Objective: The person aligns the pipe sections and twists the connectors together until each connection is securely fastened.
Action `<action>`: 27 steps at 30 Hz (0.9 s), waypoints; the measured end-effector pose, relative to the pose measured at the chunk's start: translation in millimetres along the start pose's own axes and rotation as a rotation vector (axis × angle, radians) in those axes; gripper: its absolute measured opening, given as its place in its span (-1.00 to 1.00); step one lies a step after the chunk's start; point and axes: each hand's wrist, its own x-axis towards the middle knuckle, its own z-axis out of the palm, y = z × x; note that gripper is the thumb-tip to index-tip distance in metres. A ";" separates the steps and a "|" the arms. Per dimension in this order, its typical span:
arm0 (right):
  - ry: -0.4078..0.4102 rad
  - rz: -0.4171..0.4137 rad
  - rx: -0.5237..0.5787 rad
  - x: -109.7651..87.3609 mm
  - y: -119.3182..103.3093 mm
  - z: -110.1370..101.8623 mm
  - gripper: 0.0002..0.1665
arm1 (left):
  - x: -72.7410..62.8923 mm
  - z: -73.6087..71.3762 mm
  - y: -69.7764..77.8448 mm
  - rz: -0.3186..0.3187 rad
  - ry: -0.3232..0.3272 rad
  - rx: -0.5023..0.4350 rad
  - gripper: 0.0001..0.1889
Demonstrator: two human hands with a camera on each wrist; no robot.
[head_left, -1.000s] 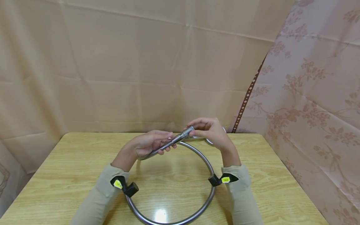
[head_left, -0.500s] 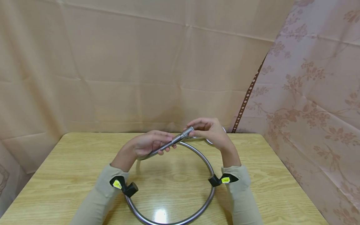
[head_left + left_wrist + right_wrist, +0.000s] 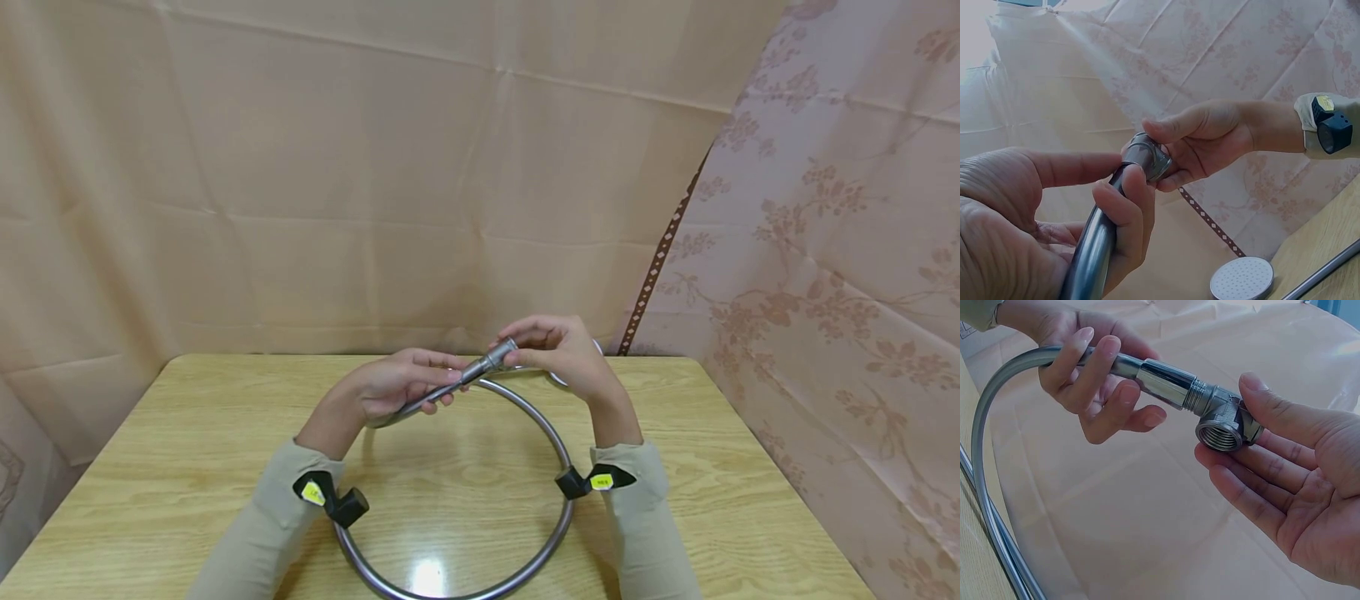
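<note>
A silver shower hose (image 3: 558, 433) curves in a big loop over the table, one end lifted off it. My left hand (image 3: 401, 385) grips that end, with fingers around the hose and its smooth metal sleeve (image 3: 1166, 384). A metal pipe fitting with a threaded side opening (image 3: 1222, 432) sits in line with the sleeve; some thread shows between them. My right hand (image 3: 562, 354) pinches the fitting's far end between thumb and fingers. In the left wrist view, the left index fingertip (image 3: 1107, 167) lies where sleeve and fitting meet.
A round shower head (image 3: 1241, 278) lies at the back of the wooden table (image 3: 712, 500), mostly behind the right hand in the head view. A beige curtain (image 3: 337, 167) hangs behind the table and a flowered one (image 3: 847, 250) on the right.
The left thumb and index finger have shifted on the metal sleeve, the thumb now lower across it. The right hand and the fitting stay nearly in place.
</note>
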 end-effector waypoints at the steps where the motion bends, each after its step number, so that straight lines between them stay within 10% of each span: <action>1: -0.001 0.000 0.005 0.0 -0.3 0.2 -0.59 | 0.2 -0.3 -0.1 0.000 -0.006 -0.003 -0.70; 14: -0.018 0.004 0.045 -0.1 -0.2 0.7 -0.55 | -0.3 -4.3 -0.7 0.014 -0.116 -0.006 -0.72; 27: -0.013 -0.002 0.020 -1.5 -2.3 1.1 -0.62 | -3.2 -1.0 -0.3 0.007 -0.083 0.031 -0.78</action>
